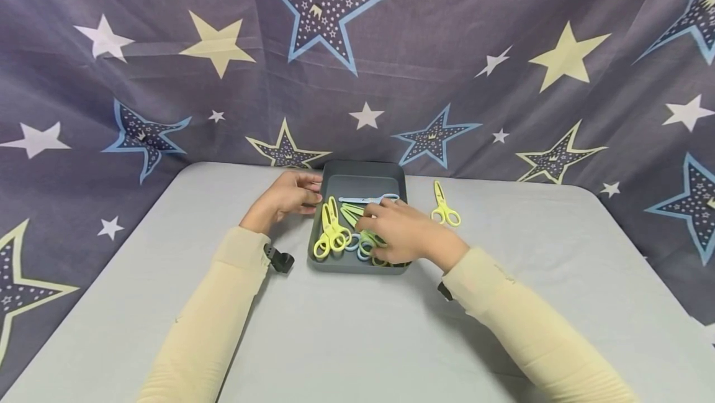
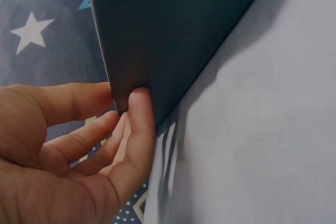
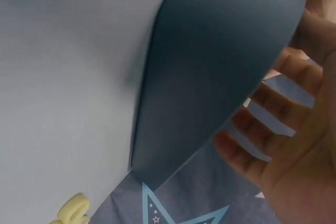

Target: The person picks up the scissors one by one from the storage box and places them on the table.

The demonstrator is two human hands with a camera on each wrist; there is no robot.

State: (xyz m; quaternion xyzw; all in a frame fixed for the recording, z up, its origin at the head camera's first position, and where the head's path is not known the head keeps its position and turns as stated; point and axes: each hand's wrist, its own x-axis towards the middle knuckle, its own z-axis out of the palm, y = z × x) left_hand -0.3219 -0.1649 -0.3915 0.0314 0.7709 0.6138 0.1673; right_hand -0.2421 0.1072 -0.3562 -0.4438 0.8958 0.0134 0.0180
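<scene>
A dark grey tray (image 1: 363,170) holds several pairs of scissors. Yellow scissors (image 1: 332,229) lie along its left side, blue scissors (image 1: 368,199) cross the middle, and green scissors (image 1: 353,213) lie below those. My left hand (image 1: 290,195) touches the tray's left outer wall near the far corner; in the left wrist view its fingers meet the wall (image 2: 157,35) and rim. Over the tray's right side, my right hand (image 1: 402,232) reaches down among the scissors, beside the green ones. In the right wrist view the tray wall hides its fingertips, so any hold is unclear.
One pair of yellow scissors (image 1: 444,207) lies on the table right of the tray. The light grey cloth-covered table (image 1: 357,341) runs back to a dark curtain (image 1: 424,80) printed with stars, just behind the tray's far edge.
</scene>
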